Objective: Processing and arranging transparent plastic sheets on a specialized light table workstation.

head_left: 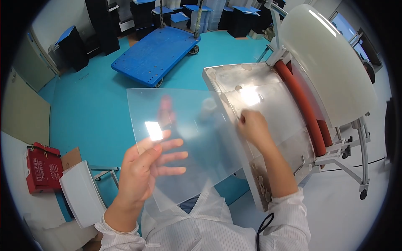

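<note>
A clear, rectangular plastic sheet (201, 142) is held up in front of my body, slightly tilted, with a bright glare patch near its left edge. My left hand (146, 165) grips that left edge, thumb on the near side. The other fingers are spread out and show through the sheet. My right hand (254, 127) is closed in a pinch at the sheet's right edge, above the metal table (240, 75); its fingertips are partly hidden. Another clear sheet (276, 113) appears to lie flat on this table, close to the red rollers (299, 104).
Behind the rollers a big white roll (326, 62) sits on a metal frame (364, 154). A blue platform trolley (157, 54) stands ahead on the turquoise floor. Dark stacks with blue tops (243, 21) line the back. To the left are a red box (44, 167) and a white board (83, 192).
</note>
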